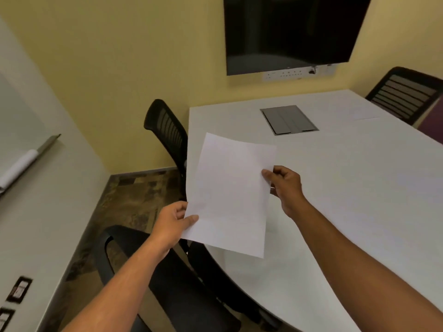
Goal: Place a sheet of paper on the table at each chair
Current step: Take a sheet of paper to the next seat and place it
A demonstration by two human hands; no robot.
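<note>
Left hand (171,224) pinching the lower left corner of a thin, smooth white sheet of paper (231,195), above a black chair (153,271). Right hand (285,185) gripping its right edge, over the matte white table (359,188). Farther right, flat grey hatch (289,119); possibly another sheet (366,113) by the slatted chair (405,93).

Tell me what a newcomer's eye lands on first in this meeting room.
First, the plain white sheet of paper held up at the centre, pinched by the left hand at its lower left corner and the right hand at its right edge, over the near left edge of the pale white conference table. Next, the large dark wall-mounted screen above the table's far end. Then the black mesh-backed office chair at the table's left side.
</note>
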